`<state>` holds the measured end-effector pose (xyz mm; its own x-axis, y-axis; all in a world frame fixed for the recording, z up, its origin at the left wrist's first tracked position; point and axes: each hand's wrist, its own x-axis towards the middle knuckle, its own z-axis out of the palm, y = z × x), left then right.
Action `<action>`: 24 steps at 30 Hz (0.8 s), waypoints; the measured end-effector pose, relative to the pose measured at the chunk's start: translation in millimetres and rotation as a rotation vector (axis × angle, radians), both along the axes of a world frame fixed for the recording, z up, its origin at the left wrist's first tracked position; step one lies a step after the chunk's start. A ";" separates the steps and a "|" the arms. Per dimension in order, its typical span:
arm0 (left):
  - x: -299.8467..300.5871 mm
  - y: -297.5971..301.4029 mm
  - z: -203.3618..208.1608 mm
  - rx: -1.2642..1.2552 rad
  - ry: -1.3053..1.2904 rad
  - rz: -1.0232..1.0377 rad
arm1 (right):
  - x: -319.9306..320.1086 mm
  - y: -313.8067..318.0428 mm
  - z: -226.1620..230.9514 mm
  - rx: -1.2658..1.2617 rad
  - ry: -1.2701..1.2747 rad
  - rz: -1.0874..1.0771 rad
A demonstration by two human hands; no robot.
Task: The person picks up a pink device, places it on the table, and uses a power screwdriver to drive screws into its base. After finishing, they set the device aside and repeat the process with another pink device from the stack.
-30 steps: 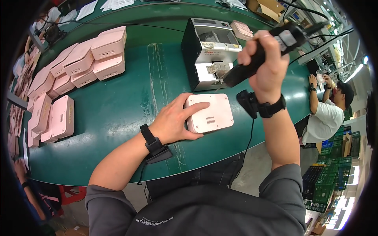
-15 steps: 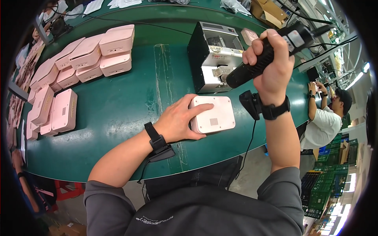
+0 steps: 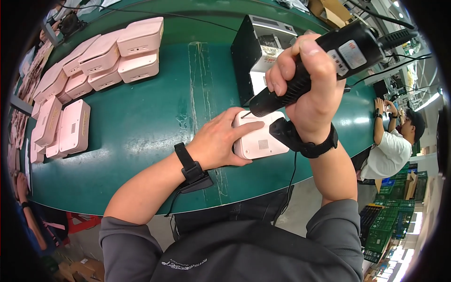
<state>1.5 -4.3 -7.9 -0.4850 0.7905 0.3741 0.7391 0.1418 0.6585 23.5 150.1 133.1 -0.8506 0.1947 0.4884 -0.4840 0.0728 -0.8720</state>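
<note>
A pale pink plastic box (image 3: 264, 142) with rounded corners and a small vent grille lies flat on the green table in front of me. My left hand (image 3: 220, 137) grips it from the left, thumb and fingers spread around its side and top. In my right hand (image 3: 315, 89) is a black electric screwdriver (image 3: 348, 52), held tilted with its cable trailing to the upper right. Its thin bit points down at the box's far left corner hole. My right wrist covers the box's right far corner. Whether a screw sits on the bit is too small to tell.
A black and silver machine (image 3: 263, 47) stands just beyond the box. Several similar pink boxes (image 3: 105, 58) are stacked at the left of the green table (image 3: 141, 141). A co-worker in a white shirt (image 3: 387, 152) sits at the far right, near green crates (image 3: 390, 221).
My right hand has brought the screwdriver from the machine's front, left and nearer, to the box's far left corner. My left hand keeps its grip on the box.
</note>
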 end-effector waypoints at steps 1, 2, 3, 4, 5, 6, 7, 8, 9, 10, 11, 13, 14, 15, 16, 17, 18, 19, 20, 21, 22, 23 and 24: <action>-0.5 0.2 0.0 0.011 0.016 -0.001 | -0.8 -0.3 -2.1 -0.003 -0.010 -0.002; -0.7 -0.2 0.9 0.009 0.006 -0.003 | -1.1 -1.0 -2.9 -0.016 -0.008 0.003; -0.9 -1.0 2.7 -0.010 -0.006 -0.004 | -1.0 -1.8 -3.3 -0.029 -0.005 0.007; -0.9 -1.8 4.0 -0.028 -0.018 -0.005 | -0.7 -2.5 -4.3 -0.041 -0.001 0.011; -1.1 -1.7 4.8 -0.043 -0.025 -0.005 | 0.2 -2.9 -4.2 -0.040 -0.004 0.010; -1.2 -0.9 3.8 -0.042 -0.027 -0.005 | 1.4 -3.6 -3.8 -0.032 -0.012 -0.001; -1.4 0.0 2.4 -0.023 -0.019 -0.007 | 2.7 -4.3 -3.0 -0.023 -0.019 -0.011; -1.3 0.9 1.1 -0.004 -0.010 -0.008 | 3.7 -5.1 -1.9 -0.014 -0.023 -0.021; -0.8 1.6 0.3 0.016 0.001 -0.009 | 4.2 -5.9 -2.2 -0.012 -0.020 -0.022; -0.6 1.9 0.2 0.017 0.008 -0.012 | 4.1 -6.3 -4.2 0.003 -0.005 -0.010; -0.3 1.8 0.1 0.015 -0.003 -0.006 | 3.8 -6.4 -6.0 0.019 0.011 0.001; 0.3 0.8 0.6 0.012 -0.020 0.006 | 3.2 -4.4 -3.0 0.038 0.038 0.007; 0.2 -0.9 1.0 0.015 -0.010 0.001 | 1.4 -2.2 0.2 0.021 0.023 -0.027; -3.0 -2.5 0.5 0.014 -0.021 0.008 | -2.8 1.1 3.9 0.006 0.011 -0.064; -6.7 -4.1 0.2 0.013 -0.032 0.015 | -7.2 4.7 7.8 -0.009 -0.001 -0.102; -5.9 -5.5 0.7 0.012 -0.050 0.029 | -6.9 13.2 13.5 -0.004 0.005 -0.102; -6.1 -5.5 1.9 0.016 -0.046 0.029 | -4.9 27.3 20.4 -0.080 0.052 -0.110; -7.2 -5.1 3.2 -0.003 -0.039 0.041 | -4.0 38.9 26.3 -0.157 0.099 -0.116; -9.5 -4.8 3.6 -0.026 -0.032 0.054 | -5.7 47.2 28.0 -0.157 0.102 -0.115; -10.9 -4.8 3.6 -0.050 -0.025 0.067 | -7.6 55.4 27.8 -0.113 0.113 -0.165; -11.1 -4.4 3.8 -0.049 -0.022 0.064 | -9.1 62.6 27.7 -0.068 0.124 -0.219; -10.5 -4.0 3.6 -0.043 -0.025 0.069 | -11.3 67.4 27.0 -0.024 0.136 -0.273; -9.6 -3.5 3.6 -0.038 -0.028 0.073 | -14.9 69.7 25.3 -0.024 0.139 -0.276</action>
<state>-8.2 -7.8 -4.4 -0.5515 0.7663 0.3295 0.7070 0.2198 0.6721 8.6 219.8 158.4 -0.6892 0.4221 0.5890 -0.5637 0.1984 -0.8018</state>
